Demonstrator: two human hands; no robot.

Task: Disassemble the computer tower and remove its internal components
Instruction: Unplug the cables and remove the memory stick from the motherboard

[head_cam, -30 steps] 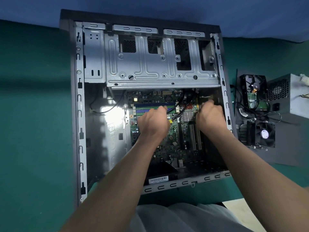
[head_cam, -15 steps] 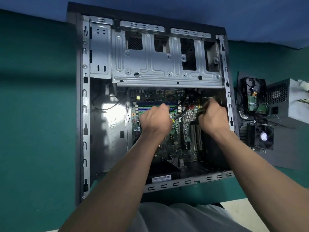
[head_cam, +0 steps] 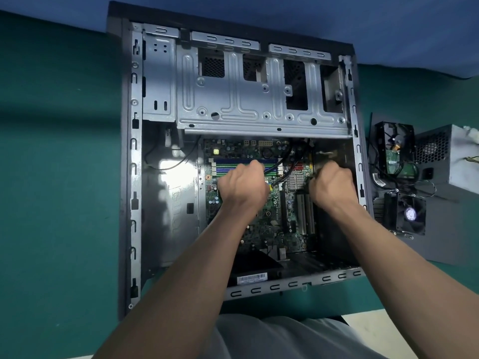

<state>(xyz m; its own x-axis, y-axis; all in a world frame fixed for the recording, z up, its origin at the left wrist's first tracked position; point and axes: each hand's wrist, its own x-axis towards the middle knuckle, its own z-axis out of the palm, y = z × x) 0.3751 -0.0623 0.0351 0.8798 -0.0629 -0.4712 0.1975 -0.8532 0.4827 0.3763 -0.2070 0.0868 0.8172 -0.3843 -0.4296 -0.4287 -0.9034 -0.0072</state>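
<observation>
The open computer tower (head_cam: pixel 133 177) lies on its side on a green surface. Its green motherboard (head_cam: pixel 274 229) sits in the lower half, under the bare metal drive cage (head_cam: pixel 246 99). My left hand (head_cam: pixel 242 186) is curled into a fist over the memory slots, gripping at the end of a black cable (head_cam: pixel 281 174) that runs up towards the cage. My right hand (head_cam: pixel 333 186), blurred, is also a fist at the board's right edge by the case wall. What its fingers hold is hidden.
Right of the tower, on a grey panel (head_cam: pixel 440 242), lie a hard drive (head_cam: pixel 395 151), a cooler fan (head_cam: pixel 407 213) and a grey power supply (head_cam: pixel 453 156). A black unit with a barcode label (head_cam: pixel 254 270) sits at the case's near edge.
Both fists stay over the motherboard. The right hand has shifted slightly and is now blurred. My view has moved a little, so the tower sits further right in the frame.
</observation>
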